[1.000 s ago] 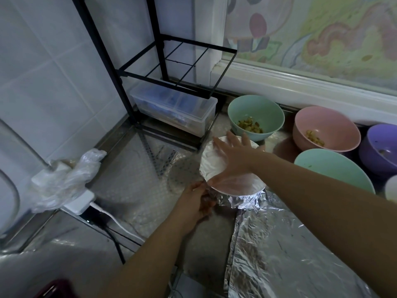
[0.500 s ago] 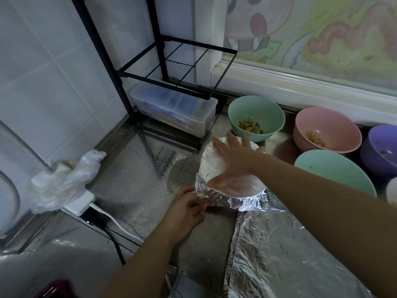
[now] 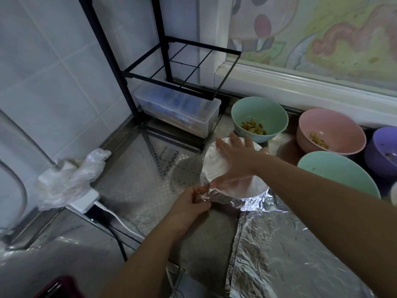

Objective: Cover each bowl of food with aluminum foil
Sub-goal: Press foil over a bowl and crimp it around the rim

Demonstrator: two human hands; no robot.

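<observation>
Foil-covered bowl (image 3: 242, 188) under a flat right hand (image 3: 238, 155).
Left hand (image 3: 189, 201) pinches its foil edge; green bowl (image 3: 258, 117) and pink bowl (image 3: 330, 130) hold food bits.

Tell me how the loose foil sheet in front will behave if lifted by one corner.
The foil sheet is probably floppy and light: it lies thin and wrinkled. It likely holds creases, since the foil cover shows a crimped edge where the left hand pinches it.
</observation>
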